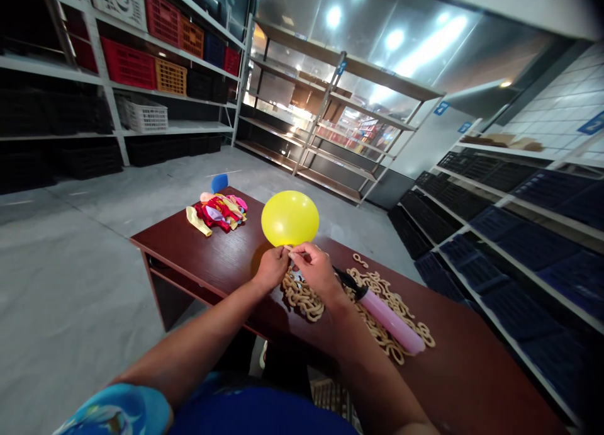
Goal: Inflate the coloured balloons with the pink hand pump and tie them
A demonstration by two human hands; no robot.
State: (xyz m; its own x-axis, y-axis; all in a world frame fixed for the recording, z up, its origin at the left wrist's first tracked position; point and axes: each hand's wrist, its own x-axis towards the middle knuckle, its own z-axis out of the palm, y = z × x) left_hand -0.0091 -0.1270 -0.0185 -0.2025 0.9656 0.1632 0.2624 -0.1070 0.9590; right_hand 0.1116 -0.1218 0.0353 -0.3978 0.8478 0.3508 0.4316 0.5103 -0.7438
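An inflated yellow balloon (290, 218) stands just beyond my hands, its neck end toward me. My left hand (274, 266) is closed around the neck, which the fingers mostly hide. Right beside it, my right hand (313, 265) is closed in a pinch at the same spot. A small pale strip shows between the fingertips, too small to identify. Under and beside my hands lies a pile of tan rubber-like loops (302, 296), partly covered by my right hand. A pink hand pump (391, 322) with a black end rests on more loops to the right of my right forearm.
Uninflated balloons (219, 211) in several colours are heaped on the far left of the dark red table (189, 252). Behind it is a blue object (219, 182). Shelves with crates (129, 63) stand left, a rack (325, 114) ahead, and dark crates (500, 233) right.
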